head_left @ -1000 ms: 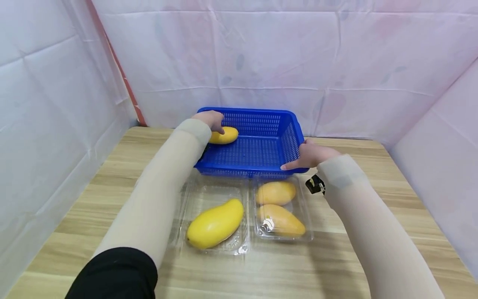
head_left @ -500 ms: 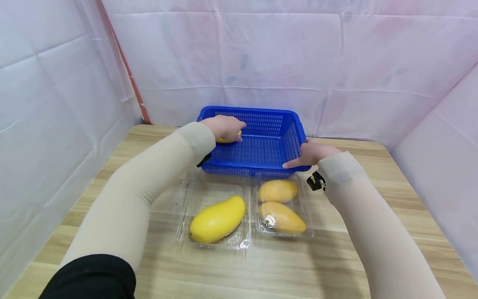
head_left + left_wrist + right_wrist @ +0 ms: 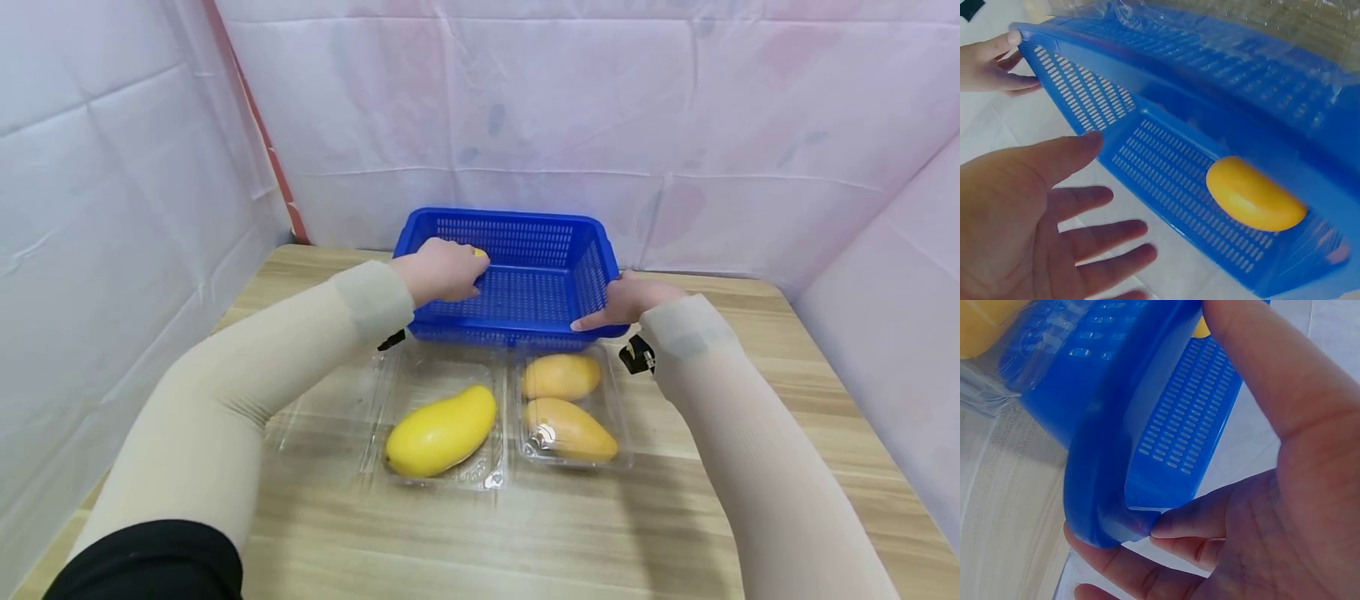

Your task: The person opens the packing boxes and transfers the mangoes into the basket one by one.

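A blue plastic basket [image 3: 525, 323] with slotted walls stands at the back of the table. My right hand [image 3: 633, 300] grips its near right corner, thumb along the rim and fingers round the outside in the right wrist view. Over the basket's left part is my left hand [image 3: 447, 271], its fingers [image 3: 1116, 269] straight and spread, touching no fruit in the left wrist view. A yellow mango [image 3: 1254, 197] lies inside the basket, apart from that hand; from the head only a sliver shows beyond the fingers.
Before the basket, an open clear plastic box [image 3: 450, 367] holds a large yellow mango [image 3: 442, 429]. Right of it a clear box [image 3: 621, 454] contains two orange-yellow mangoes [image 3: 572, 429]. White sheeting [image 3: 555, 100] walls the table [image 3: 495, 542] at back and sides.
My left hand has moved right and slightly nearer over the basket, now covering most of the mango there. The right hand keeps its grip on the corner.
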`<state>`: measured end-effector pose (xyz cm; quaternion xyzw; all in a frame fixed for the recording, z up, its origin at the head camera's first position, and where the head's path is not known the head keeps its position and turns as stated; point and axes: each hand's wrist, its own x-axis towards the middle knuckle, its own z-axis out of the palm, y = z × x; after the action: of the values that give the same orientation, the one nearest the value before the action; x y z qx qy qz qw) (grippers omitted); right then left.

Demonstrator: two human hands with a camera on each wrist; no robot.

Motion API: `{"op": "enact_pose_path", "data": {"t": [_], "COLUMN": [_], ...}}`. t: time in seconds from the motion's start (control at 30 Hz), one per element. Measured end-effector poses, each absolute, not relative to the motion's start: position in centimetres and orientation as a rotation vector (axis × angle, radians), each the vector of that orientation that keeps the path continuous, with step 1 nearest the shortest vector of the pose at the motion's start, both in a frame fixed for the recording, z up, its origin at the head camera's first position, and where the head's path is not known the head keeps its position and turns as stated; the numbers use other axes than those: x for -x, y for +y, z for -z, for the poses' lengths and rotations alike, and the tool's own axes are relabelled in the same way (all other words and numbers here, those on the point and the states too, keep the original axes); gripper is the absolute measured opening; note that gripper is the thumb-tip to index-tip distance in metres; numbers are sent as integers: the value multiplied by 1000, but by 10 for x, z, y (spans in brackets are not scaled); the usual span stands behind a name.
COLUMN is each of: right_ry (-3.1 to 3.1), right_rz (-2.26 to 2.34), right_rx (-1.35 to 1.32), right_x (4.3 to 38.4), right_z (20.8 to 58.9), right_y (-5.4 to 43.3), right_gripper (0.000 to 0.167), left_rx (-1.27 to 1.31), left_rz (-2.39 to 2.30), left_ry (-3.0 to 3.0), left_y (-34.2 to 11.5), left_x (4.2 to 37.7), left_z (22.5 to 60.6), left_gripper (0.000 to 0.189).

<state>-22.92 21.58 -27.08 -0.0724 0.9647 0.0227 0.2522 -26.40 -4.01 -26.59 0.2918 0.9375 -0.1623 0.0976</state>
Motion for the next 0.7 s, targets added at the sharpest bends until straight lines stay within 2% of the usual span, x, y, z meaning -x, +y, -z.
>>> {"op": "enact_pose_path", "data": {"t": [0.2, 0.47, 0.7], "right_ry": [2623, 2635, 2640], "right_rz": [-56, -24, 0], "right_rx": [212, 204, 207], "right_x": [232, 228, 228], "right_z": [274, 274, 268], "right_y": [215, 217, 219], "right_gripper": [99, 89, 98], "left_rx": [-743, -750, -793], "left_rz": [275, 4, -5], "left_ry": [2873, 2884, 2866], "left_y": [-59, -78, -87], "left_x": [261, 247, 226], "left_z": [274, 285, 288], "left_gripper": [76, 77, 78]}}
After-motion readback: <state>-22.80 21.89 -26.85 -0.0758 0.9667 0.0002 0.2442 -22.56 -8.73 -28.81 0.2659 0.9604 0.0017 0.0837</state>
